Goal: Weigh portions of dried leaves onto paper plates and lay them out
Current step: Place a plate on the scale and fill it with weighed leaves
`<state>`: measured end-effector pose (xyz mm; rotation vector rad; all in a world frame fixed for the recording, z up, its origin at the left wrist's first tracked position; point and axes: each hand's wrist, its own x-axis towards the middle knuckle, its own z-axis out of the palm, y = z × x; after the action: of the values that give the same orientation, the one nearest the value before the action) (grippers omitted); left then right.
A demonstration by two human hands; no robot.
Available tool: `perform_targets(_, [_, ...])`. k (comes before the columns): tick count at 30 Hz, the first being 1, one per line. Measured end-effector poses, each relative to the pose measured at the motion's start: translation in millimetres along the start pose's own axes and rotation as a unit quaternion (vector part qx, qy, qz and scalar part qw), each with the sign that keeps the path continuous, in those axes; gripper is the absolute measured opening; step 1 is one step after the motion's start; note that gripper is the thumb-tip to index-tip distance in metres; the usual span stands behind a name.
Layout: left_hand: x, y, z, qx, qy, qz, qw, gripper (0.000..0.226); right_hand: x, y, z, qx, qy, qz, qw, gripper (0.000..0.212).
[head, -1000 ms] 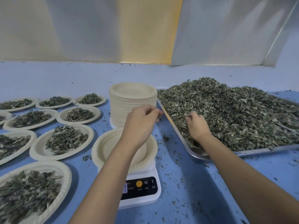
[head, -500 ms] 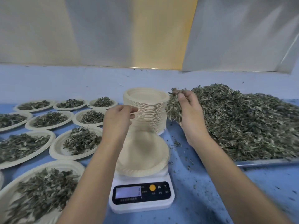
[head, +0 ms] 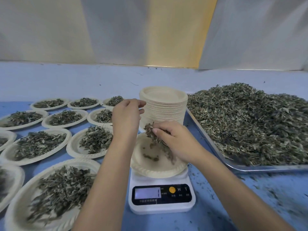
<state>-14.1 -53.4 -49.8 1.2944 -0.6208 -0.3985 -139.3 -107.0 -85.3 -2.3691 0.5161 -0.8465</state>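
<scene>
A paper plate (head: 146, 169) sits on the white kitchen scale (head: 160, 196). Over it, my right hand (head: 175, 141) grips a handful of dried leaves (head: 150, 132), and some leaves are falling onto the plate. My left hand (head: 126, 120) hovers above the plate's left side, fingers loosely curled, holding nothing. A big heap of dried leaves (head: 250, 120) fills a metal tray (head: 260, 167) at the right.
A tall stack of paper plates (head: 164, 105) stands behind the scale. Several plates with leaf portions (head: 36, 144) lie in rows on the blue table at the left. Loose leaf bits litter the table (head: 266, 197) at the right front.
My right hand has lifted a handful from the tray heap, carried it left and lowered it over the plate on the scale, where leaves now drop. My left hand stays raised beside the stack.
</scene>
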Motion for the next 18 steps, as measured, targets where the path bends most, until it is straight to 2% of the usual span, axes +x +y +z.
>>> perform_targets(3, [-0.7, -0.4, 0.2, 0.006, 0.002, -0.002, 1.0, 0.03, -1.1, -1.4, 0.8, 0.008, -0.011, 0.003, 1.0, 0.041])
perform_targets(6, [-0.4, -1.0, 0.7, 0.002, 0.001, -0.008, 1.0, 0.029, -0.2, 2.4, -0.1, 0.057, -0.004, 0.052, 0.997, 0.028])
perform_targets(9, [-0.1, -2.7, 0.9, 0.0, 0.002, -0.012, 1.0, 0.028, 0.7, 3.9, -1.4, 0.107, 0.004, 0.091, 0.99, 0.025])
perform_targets(14, [1.7, -4.4, -0.2, -0.002, 0.001, -0.018, 1.0, 0.028, 2.0, 3.3, -1.8, 0.132, 0.043, 0.085, 0.987, 0.025])
perform_targets(18, [-0.1, -5.2, -0.5, 0.008, -0.017, -0.024, 1.0, 0.027, 2.8, 3.4, -1.0, 0.167, 0.114, 0.064, 0.977, 0.028])
